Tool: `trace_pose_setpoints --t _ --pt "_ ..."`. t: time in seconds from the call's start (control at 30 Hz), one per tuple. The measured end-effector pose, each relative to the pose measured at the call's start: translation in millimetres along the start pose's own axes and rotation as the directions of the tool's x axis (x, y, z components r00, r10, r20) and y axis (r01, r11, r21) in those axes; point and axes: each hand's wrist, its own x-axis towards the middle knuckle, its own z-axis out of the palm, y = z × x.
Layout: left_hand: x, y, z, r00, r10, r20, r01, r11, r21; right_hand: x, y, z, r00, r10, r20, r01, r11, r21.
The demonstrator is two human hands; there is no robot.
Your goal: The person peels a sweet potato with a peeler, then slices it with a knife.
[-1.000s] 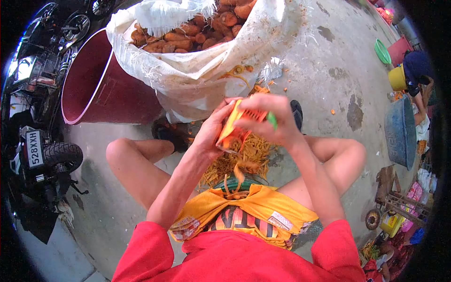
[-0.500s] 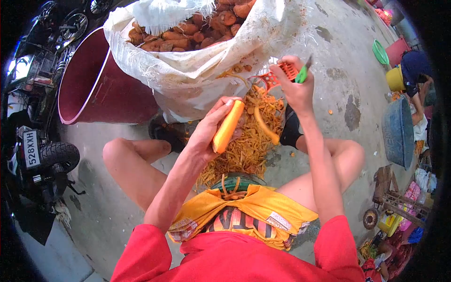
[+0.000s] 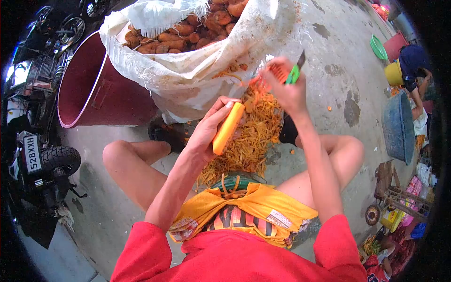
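Handwork seen from the head, with twelve o'clock at the top of the view. The fingers of the left hand (image 3: 208, 129) are curled closely around a carrot (image 3: 229, 129) at the centre, its ends directed to one and seven o'clock; the visible face is smooth and bright. The right hand (image 3: 291, 96), between one and two o'clock and apart from the carrot, has its fingers bent around a slotted red peeler (image 3: 278, 73) and a green-handled knife (image 3: 293, 74), whose blade points to one o'clock; blur hides the exact grip.

Sound peeling probably calls for long, light strokes, the carrot turned slightly between passes, the holding fingers kept behind the cutting edge, and the knife angled clear of the left hand.

Beyond the carrot, peelings (image 3: 251, 141) lie heaped on the floor (image 3: 329, 94). Farther out, at twelve o'clock, stands a white sack (image 3: 197, 77) of rough, unpeeled carrots (image 3: 183, 36), with a maroon bin (image 3: 122, 94) beside it at ten o'clock. A blue tub (image 3: 396, 129) stands at three o'clock.

Lettering: the number plate (image 3: 32, 152) at nine o'clock reads 528XXH, turned sideways. The yellow shorts (image 3: 263, 202) at six o'clock carry large dark letters, partly folded away. No brand can be made out.
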Motion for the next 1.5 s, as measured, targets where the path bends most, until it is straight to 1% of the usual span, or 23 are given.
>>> trace_pose_setpoints --t 0.1,0.2,0.27,0.3,0.4,0.47,0.57,0.63,0.7,0.77,0.83,0.9,1.03,1.07,1.1,1.17,1.2,1.27,1.3,1.37,1.4,1.47,1.5 --pt "3 1 -4 0.997 -0.058 0.047 0.061 0.995 -0.074 12 14 -7 0.983 -0.150 -0.109 0.142 0.987 -0.076" --pt "8 -3 -7 0.996 -0.085 0.031 0.089 0.978 -0.189 -30 -24 29 0.988 -0.139 0.063 0.140 0.990 -0.002" --pt "12 -5 -14 0.994 -0.064 0.088 0.086 0.958 -0.274 -43 -46 37 0.891 -0.290 0.351 0.340 0.936 -0.090" --pt "9 -4 -10 0.995 -0.067 0.080 0.086 0.959 -0.271 -42 -43 39 0.892 -0.289 0.348 0.336 0.938 -0.082" --pt "6 -4 -1 0.999 0.034 0.022 -0.028 0.976 -0.214 -28 -12 35 0.933 -0.317 0.172 0.338 0.935 -0.107" --pt "6 -3 -16 0.999 0.000 0.052 0.012 0.973 -0.231 -9 2 20 0.996 -0.088 -0.031 0.088 0.996 0.000" --pt "13 -4 -17 0.996 0.003 0.086 0.017 0.973 -0.232 -6 2 14 0.995 -0.070 -0.074 0.068 0.997 -0.027" --pt "11 0 -2 0.992 -0.003 -0.128 -0.028 0.969 -0.244 -26 -25 34 0.990 -0.140 -0.032 0.140 0.990 -0.027" --pt "10 5 3 0.990 -0.027 -0.138 -0.011 0.964 -0.265 -31 -40 40 0.822 -0.454 0.344 0.513 0.852 -0.102" --pt "5 -3 -6 0.999 0.050 -0.005 -0.050 0.986 -0.159 -19 -7 32 0.863 -0.446 0.238 0.477 0.874 -0.090" --pt "3 -2 -13 0.997 -0.007 -0.082 -0.003 0.992 -0.124 1 16 11 0.989 -0.061 -0.137 0.046 0.993 -0.109" --pt "8 -5 -19 0.998 -0.051 0.031 0.058 0.960 -0.273 -4 11 13 0.985 -0.088 -0.148 0.077 0.994 -0.081" --pt "5 10 12 0.970 -0.105 -0.220 0.048 0.966 -0.253 -25 -31 39 0.897 -0.396 0.195 0.420 0.901 -0.103" --pt "4 3 5 0.991 -0.027 -0.130 -0.005 0.971 -0.240 -28 -31 40 0.826 -0.473 0.305 0.515 0.854 -0.071" --pt "2 -2 -4 0.990 -0.043 -0.137 0.009 0.971 -0.240 -26 -20 34 0.835 -0.461 0.299 0.501 0.862 -0.071" --pt "7 -6 -24 0.997 -0.011 0.074 0.026 0.978 -0.209 -4 8 11 0.997 0.008 -0.083 -0.022 0.985 -0.171" --pt "10 -1 -21 0.966 0.013 0.257 0.067 0.953 -0.297 -5 3 12 0.997 0.005 -0.080 -0.019 0.984 -0.175" --pt "9 1 -9 0.994 -0.039 0.102 0.067 0.955 -0.290 -16 -5 20 0.994 -0.094 -0.060 0.097 0.994 0.042" --pt "5 6 3 0.993 -0.098 -0.062 0.076 0.955 -0.288 -32 -24 32 0.973 -0.228 0.038 0.231 0.964 -0.131" --pt "10 4 -5 0.996 -0.079 -0.036 0.067 0.966 -0.251 -38 -48 35 0.838 -0.361 0.411 0.437 0.893 -0.107" --pt "8 1 -2 0.998 -0.038 -0.044 0.026 0.967 -0.254 -33 -36 36 0.839 -0.359 0.408 0.433 0.896 -0.101" --pt "4 -4 -8 0.999 0.029 0.013 -0.026 0.980 -0.195 -19 -3 29 0.963 -0.264 0.050 0.268 0.958 -0.101" --pt "7 -6 -14 0.999 0.028 0.019 -0.024 0.980 -0.196 -12 0 22 0.963 -0.265 0.049 0.269 0.957 -0.107"
